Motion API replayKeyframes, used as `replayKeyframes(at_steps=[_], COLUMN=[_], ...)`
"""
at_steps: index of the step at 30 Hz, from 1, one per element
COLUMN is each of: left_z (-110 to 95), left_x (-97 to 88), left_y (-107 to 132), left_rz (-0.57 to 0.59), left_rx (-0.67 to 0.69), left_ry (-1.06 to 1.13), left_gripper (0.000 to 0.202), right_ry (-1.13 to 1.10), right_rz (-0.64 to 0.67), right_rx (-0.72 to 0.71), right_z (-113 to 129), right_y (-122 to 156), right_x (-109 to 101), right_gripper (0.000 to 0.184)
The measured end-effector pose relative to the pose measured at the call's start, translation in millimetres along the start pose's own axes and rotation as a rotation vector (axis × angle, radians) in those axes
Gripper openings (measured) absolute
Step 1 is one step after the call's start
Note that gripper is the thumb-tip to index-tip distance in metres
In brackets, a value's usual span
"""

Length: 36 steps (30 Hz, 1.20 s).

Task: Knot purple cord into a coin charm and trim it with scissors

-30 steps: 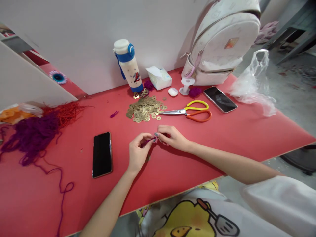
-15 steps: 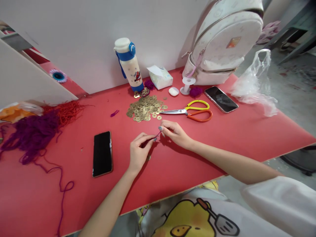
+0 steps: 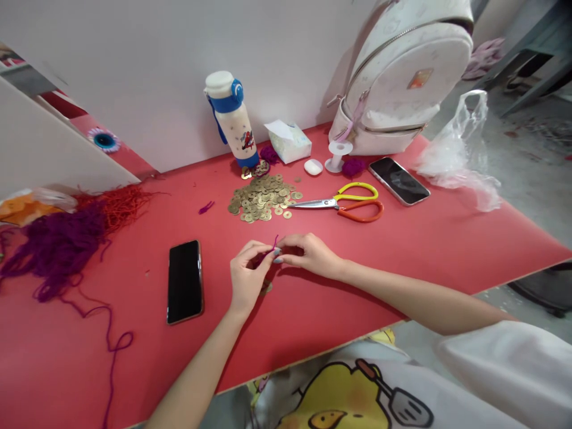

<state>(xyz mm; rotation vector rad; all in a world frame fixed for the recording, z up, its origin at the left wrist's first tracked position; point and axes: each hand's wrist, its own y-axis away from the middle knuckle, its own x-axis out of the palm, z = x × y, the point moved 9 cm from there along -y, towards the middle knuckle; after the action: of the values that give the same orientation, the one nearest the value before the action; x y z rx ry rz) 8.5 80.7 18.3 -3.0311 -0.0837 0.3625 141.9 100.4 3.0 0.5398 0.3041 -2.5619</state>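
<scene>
Pinching the cord [image 3: 276, 241] between thumb and fingers, our left hand [image 3: 247, 277] is just below the middle of the frame. A short end of purple sticks up above the fingertips; the rest is mostly hidden in the hand. Our right hand [image 3: 314, 257] meets it from the right, its thumb and forefinger curled close to the cord, but we cannot tell whether they grip it. Partly behind our left hand, we see a small coin piece [image 3: 267, 288] on the red table [image 3: 465, 241].

Just above our hands, the coin heap [image 3: 263, 199] fills the centre, with the scissors [image 3: 355, 202] lying to its right, their tips touching or nearly touching its edge. Left of our left hand lies one phone [image 3: 185, 283]; farther off, at the frame's left, are purple yarn [image 3: 67, 247] and red strands [image 3: 127, 205].

Along the back, we have the bottle [image 3: 235, 128], tissues [image 3: 295, 148], a spool [image 3: 338, 156] and a purple ball [image 3: 353, 167]. The backpack [image 3: 409, 101] takes up the upper right, with a second phone [image 3: 399, 180] and a plastic bag [image 3: 460, 152] near its base.
</scene>
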Motion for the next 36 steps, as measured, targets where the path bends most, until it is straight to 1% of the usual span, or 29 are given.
replayKeyframes(at_steps=[5, 7, 10, 13, 16, 18, 21, 24, 27, 29, 32, 36], left_z=[-2, -2, -2, -1, -4, -11, -21, -24, -23, -24, -25, -16], left_x=[0.3, 0.5, 1.8, -0.2, -5.3, -6.3, -1.8, 6.0, 14.4, 16.7, 14.7, 12.2], left_y=[0, 0, 0, 0, 0, 0, 0, 0, 1, 1, 0, -1], left_rz=[0.008, 0.019, 0.04, 0.016, -0.034, -0.038, 0.023, 0.131, 0.266, 0.322, 0.324, 0.25], left_rx=[-0.003, 0.001, 0.012, 0.023, 0.063, 0.123, 0.236, 0.309, 0.35, 0.363, 0.327, 0.168], left_ry=[0.009, 0.011, -0.004, -0.033, -0.13, -0.228, -0.345, -0.397, -0.364, -0.295, -0.176, -0.029], left_gripper=[0.011, 0.013, 0.015, 0.016, 0.014, 0.012, 0.011, 0.011, 0.01, 0.01, 0.012, 0.024], right_ry=[-0.118, -0.113, -0.017, 0.156, 0.32, 0.385, 0.423, 0.424, 0.415, 0.4, 0.368, 0.277], right_rz=[0.013, 0.028, 0.048, 0.065, 0.059, 0.024, -0.024, -0.052, -0.072, -0.072, -0.049, -0.029], right_rx=[-0.084, -0.102, -0.153, -0.198, -0.232, -0.251, -0.267, -0.285, -0.305, -0.323, -0.347, -0.346], right_z=[4, 5, 10, 17, 23, 27, 30, 33, 36, 39, 42, 42], right_y=[0, -1, 0, 3, 5, 6, 7, 8, 9, 10, 10, 11], right_x=[2, 3, 5, 6, 4, -1, -8, -11, -13, -13, -13, -12], right_gripper=[0.018, 0.018, 0.016, 0.018, 0.022, 0.023, 0.022, 0.019, 0.017, 0.016, 0.017, 0.017])
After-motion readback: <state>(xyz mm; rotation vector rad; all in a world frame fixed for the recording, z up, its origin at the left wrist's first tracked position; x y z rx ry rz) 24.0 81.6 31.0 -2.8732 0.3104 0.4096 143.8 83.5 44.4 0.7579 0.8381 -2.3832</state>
